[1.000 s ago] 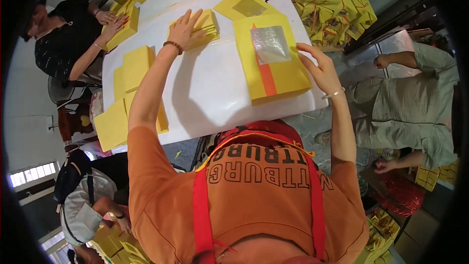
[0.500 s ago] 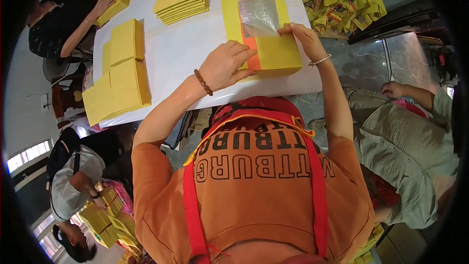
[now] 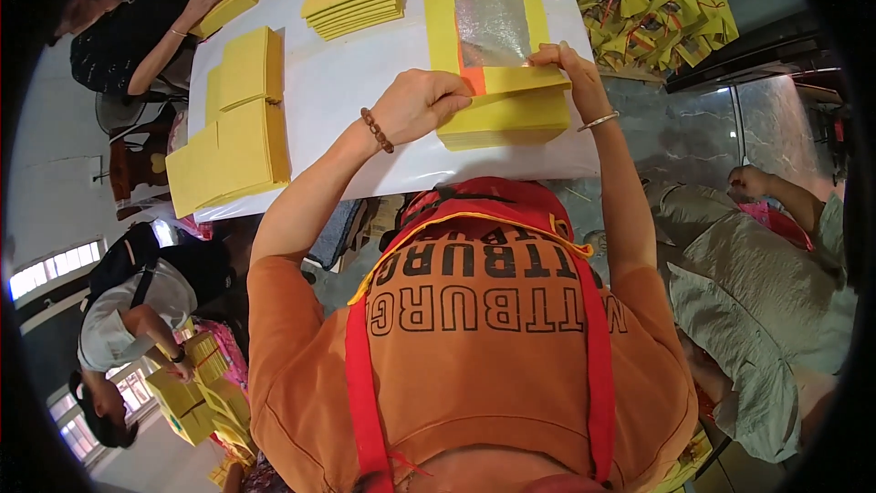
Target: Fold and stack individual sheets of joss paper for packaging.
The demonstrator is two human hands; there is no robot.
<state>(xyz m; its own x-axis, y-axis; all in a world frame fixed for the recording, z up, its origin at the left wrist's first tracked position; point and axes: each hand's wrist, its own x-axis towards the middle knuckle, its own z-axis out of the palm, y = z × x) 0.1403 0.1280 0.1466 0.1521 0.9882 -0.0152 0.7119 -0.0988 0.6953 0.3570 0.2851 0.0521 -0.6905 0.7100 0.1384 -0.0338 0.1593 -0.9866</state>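
A yellow paper sheet (image 3: 488, 14) with a silver foil square and an orange stripe lies on top of a stack of yellow sheets (image 3: 502, 119) at the near edge of the white table (image 3: 365, 82). Its near edge is folded up over itself. My left hand (image 3: 422, 105), with a bead bracelet at the wrist, is curled on the left end of the folded flap. At the flap's right end my right hand (image 3: 568, 66), wearing a metal bangle, pinches the edge beside the foil.
More yellow stacks lie at the table's far middle (image 3: 354, 0) and left (image 3: 235, 128). A person in black (image 3: 137, 27) handles sheets at the far left. Yellow bundles (image 3: 657, 0) are heaped at the right. One person sits at the right (image 3: 757, 283), another at lower left (image 3: 137, 310).
My left hand came back from the far stack to the foil sheet. Both hands have folded the sheet's near edge up over it.
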